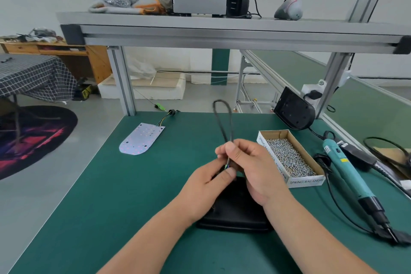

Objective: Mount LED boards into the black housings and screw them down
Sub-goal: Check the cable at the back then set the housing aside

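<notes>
A black housing lies flat on the green mat in front of me, partly hidden under my hands. Above it, my right hand pinches a black cable that loops upward. My left hand pinches the same cable's lower end, where coloured wire tips show between the fingers. A white LED board with coloured wires and a black grommet lies apart on the mat at the far left. A second black housing leans against the frame post at the far right.
A cardboard box of screws sits right of my hands. A teal electric screwdriver with its cord lies further right. An aluminium shelf spans overhead, carrying a grey machine and a bag of screws. The mat's left edge drops to the floor.
</notes>
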A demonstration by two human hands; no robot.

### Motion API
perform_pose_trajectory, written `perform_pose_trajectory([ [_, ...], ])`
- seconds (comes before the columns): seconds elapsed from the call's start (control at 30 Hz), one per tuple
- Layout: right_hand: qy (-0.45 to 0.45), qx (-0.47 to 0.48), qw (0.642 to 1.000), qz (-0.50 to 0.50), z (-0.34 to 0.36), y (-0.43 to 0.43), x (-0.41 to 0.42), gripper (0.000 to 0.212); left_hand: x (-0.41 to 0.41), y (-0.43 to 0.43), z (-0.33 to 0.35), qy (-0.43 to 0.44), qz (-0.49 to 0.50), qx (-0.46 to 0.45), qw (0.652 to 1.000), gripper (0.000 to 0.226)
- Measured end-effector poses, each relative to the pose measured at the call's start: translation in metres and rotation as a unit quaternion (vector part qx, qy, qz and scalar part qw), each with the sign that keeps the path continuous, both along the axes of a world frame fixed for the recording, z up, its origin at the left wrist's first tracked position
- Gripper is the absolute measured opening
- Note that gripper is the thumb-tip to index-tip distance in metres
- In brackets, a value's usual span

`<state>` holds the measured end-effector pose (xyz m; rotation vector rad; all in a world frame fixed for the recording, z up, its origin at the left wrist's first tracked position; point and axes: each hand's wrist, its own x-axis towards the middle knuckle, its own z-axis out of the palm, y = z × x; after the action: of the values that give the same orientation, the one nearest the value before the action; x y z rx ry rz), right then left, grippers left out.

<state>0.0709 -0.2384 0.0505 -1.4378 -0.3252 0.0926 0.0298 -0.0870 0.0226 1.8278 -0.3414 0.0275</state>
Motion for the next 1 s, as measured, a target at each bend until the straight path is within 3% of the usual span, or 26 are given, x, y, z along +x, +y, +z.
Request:
perform_pose_trajectory([
  [0.07,0.037,0.057,0.998,-0.004,0.002,-0.002,0.001,0.022,-0.001,-0.001,0.003,0.021,-0.001,-0.054,0.998,0.027],
  [0.17,0.050,0.065,0.997,-0.014,0.001,-0.005,0.002,0.026,0.000,0.000,0.003,0.039,-0.003,-0.067,0.997,0.032],
  [0.47,-0.003,0.003,0.997,-0.078,-0.007,0.003,0.001,0.022,0.010,0.016,-0.002,0.029,0.009,0.020,0.999,0.029],
  [0.57,-0.054,-0.029,0.993,-0.101,-0.005,0.002,0.000,0.025,0.011,0.018,-0.002,0.050,-0.005,0.012,0.999,0.037],
  [0.7,-0.084,-0.052,0.987,-0.129,-0.003,0.004,-0.002,0.031,0.009,0.017,0.000,0.049,-0.025,-0.003,0.998,0.029],
  [1.0,-0.082,0.070,0.993,-0.048,0.003,-0.001,0.001,0.009,0.006,0.022,-0.001,0.013,-0.017,-0.185,0.983,0.034],
])
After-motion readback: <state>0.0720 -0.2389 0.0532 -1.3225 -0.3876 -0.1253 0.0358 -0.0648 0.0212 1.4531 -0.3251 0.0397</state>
